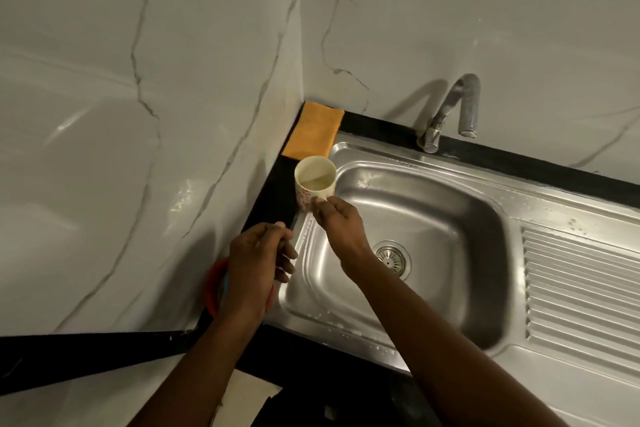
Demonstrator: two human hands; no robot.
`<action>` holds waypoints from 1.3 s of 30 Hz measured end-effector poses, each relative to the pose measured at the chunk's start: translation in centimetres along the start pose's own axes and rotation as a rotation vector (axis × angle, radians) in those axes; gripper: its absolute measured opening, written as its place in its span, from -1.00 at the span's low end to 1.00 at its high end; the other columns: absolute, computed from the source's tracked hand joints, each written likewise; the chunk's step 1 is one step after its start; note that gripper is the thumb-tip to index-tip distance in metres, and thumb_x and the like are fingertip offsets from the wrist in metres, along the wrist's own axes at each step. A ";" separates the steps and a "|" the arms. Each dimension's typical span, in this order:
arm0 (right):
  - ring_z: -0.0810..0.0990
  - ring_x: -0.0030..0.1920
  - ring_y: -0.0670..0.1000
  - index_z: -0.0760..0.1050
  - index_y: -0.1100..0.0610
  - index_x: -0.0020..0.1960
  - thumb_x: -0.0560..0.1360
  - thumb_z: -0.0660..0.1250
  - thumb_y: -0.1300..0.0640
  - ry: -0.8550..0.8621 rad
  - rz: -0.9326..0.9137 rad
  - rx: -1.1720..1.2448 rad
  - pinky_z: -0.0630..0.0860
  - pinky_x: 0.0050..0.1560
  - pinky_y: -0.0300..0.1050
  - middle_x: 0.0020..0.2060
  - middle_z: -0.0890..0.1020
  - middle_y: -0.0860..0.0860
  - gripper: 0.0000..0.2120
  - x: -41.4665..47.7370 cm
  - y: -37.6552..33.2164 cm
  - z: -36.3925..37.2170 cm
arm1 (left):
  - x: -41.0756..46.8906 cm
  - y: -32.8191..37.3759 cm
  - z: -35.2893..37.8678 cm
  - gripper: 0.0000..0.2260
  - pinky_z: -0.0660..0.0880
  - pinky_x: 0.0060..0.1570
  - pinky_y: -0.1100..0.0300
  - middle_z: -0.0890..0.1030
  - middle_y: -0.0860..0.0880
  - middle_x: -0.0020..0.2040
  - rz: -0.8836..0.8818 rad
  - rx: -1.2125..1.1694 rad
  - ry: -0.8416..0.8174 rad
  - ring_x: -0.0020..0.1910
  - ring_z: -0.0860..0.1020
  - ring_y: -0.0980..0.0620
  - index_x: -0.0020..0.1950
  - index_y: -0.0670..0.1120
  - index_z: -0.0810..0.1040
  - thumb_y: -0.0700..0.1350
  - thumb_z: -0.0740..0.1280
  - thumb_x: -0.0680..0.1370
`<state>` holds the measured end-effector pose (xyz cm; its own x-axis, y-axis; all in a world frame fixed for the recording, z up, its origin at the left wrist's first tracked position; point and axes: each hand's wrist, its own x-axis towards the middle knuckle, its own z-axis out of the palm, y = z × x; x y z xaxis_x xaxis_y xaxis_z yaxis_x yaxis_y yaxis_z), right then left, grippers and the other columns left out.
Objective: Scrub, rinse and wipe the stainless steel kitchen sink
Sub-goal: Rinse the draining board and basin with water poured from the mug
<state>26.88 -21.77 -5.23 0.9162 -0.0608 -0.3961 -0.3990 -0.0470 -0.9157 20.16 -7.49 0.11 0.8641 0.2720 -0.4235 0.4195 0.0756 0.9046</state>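
**Kitchen sink, head view, left to right.** At far left, a red-rimmed round object [213, 288] is seen on the black counter [104, 354]. It is largely covered by the left hand [256, 267], whose fingers are curled; whether anything is gripped cannot be told. Next, a pale cup [313, 184] with a little liquid inside is held by its handle in a narrow pinch of the right hand [337, 218]. It is held at the sink's left rim, presumably for tipping into the basin. A folded orange cloth [313, 130] is laid in the corner, probably reserved for wiping. The stainless steel sink [433, 218], its rim beaded with droplets, is set to the right. The tap [457, 107] is mounted behind it, and the ribbed drainboard [581, 288] is at far right.
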 end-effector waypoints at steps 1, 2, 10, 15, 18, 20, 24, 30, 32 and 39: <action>0.48 -0.19 0.02 0.59 0.05 -0.21 0.53 0.33 -0.17 0.018 -0.003 -0.017 0.47 -0.04 0.05 -0.28 0.53 0.04 -0.68 -0.5 0.3 -1.3 | 0.3 0.1 0.6 -0.75 0.44 -0.36 0.09 0.65 -0.20 -0.32 0.005 0.003 -0.017 -0.42 0.55 -0.11 -0.14 -0.16 0.67 -0.07 0.35 0.66; 0.49 -0.20 0.04 0.59 0.10 -0.19 0.52 0.33 -0.21 0.037 -0.005 -0.050 0.50 -0.04 0.08 -0.28 0.54 0.06 -0.62 -1.0 0.6 -2.8 | 0.5 0.1 1.4 -0.75 0.43 -0.38 0.10 0.64 -0.19 -0.33 0.013 0.013 -0.036 -0.43 0.54 -0.10 -0.14 -0.18 0.66 -0.09 0.34 0.66; 0.75 -0.13 0.16 0.73 0.13 -0.24 0.56 0.38 -0.28 0.221 0.021 -0.178 0.64 0.06 0.20 -0.32 0.75 0.06 -0.50 -4.4 0.5 -13.7 | 2.2 2.1 9.8 -0.83 0.41 -0.48 0.20 0.62 -0.16 -0.34 0.079 0.070 -0.188 -0.48 0.52 -0.02 -0.09 -0.22 0.63 -0.20 0.32 0.64; 0.78 -0.13 0.03 0.75 -0.04 -0.26 0.56 0.42 -0.12 0.268 0.054 -0.148 0.66 0.16 0.21 -0.30 0.76 0.01 -0.71 -5.1 0.5 -18.1 | 6.5 3.1 16.9 -0.88 0.55 -0.36 0.12 0.67 -0.11 -0.28 0.169 0.173 -0.297 -0.38 0.58 0.02 -0.05 -0.16 0.67 -0.14 0.40 0.62; 0.78 -0.14 0.03 0.74 0.00 -0.29 0.56 0.42 -0.11 0.295 0.063 -0.126 0.66 0.16 0.21 -0.30 0.76 0.01 -0.68 -4.8 0.2 -19.2 | 9.3 3.6 21.6 -0.91 0.66 -0.16 0.02 0.71 -0.05 -0.23 0.242 0.271 -0.360 -0.29 0.66 0.03 -0.02 -0.08 0.70 -0.07 0.45 0.60; 0.77 -0.15 0.01 0.74 -0.06 -0.27 0.55 0.40 -0.13 0.304 0.055 -0.144 0.66 0.15 0.21 -0.31 0.76 -0.01 -0.71 -4.6 -0.2 -19.4 | 10.8 4.1 24.3 -0.81 0.70 0.00 -0.05 0.74 -0.07 -0.13 0.273 0.345 -0.377 -0.16 0.71 -0.02 0.09 -0.10 0.71 -0.02 0.50 0.57; 0.77 -0.17 -0.04 0.73 0.06 -0.30 0.57 0.39 -0.12 0.320 0.052 -0.140 0.66 0.15 0.17 -0.31 0.76 -0.04 -0.63 -3.9 -1.1 -19.5 | 13.0 5.5 28.5 -0.64 0.57 -0.24 0.28 0.73 -0.10 -0.15 0.295 0.464 -0.388 -0.22 0.69 0.16 0.06 -0.24 0.70 0.06 0.56 0.52; 0.76 -0.17 -0.04 0.73 0.08 -0.28 0.57 0.35 -0.12 0.358 0.053 -0.145 0.66 0.13 0.16 -0.32 0.75 -0.06 -0.61 -2.6 -1.9 -19.7 | 15.5 6.4 31.2 -0.71 0.40 -0.54 0.38 0.61 0.04 -0.37 0.380 0.700 -0.397 -0.50 0.56 0.21 -0.30 -0.06 0.59 0.02 0.59 0.49; 0.75 -0.16 -0.03 0.73 0.09 -0.27 0.58 0.35 -0.11 0.370 0.052 -0.148 0.66 0.12 0.16 -0.32 0.75 -0.07 -0.61 -2.2 -2.1 -19.9 | 16.2 6.4 31.2 -0.73 0.38 -0.55 0.35 0.57 0.03 -0.41 0.451 0.793 -0.396 -0.48 0.51 0.20 -0.28 -0.12 0.61 -0.01 0.60 0.48; 0.75 -0.14 -0.03 0.71 0.05 -0.28 0.60 0.35 -0.10 0.401 0.048 -0.135 0.67 0.12 0.16 -0.30 0.76 -0.08 -0.63 -0.9 -2.5 -20.1 | 19.2 2.3 30.2 -0.79 0.55 -0.47 0.29 0.68 -0.20 -0.17 -0.010 0.357 -0.378 -0.32 0.63 -0.01 -0.04 -0.28 0.66 -0.14 0.39 0.66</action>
<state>26.34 -41.62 -1.28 0.8201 -0.4481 -0.3558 -0.4663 -0.1630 -0.8695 46.14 -31.06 -7.43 0.8718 -0.0975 -0.4800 0.4403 -0.2736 0.8552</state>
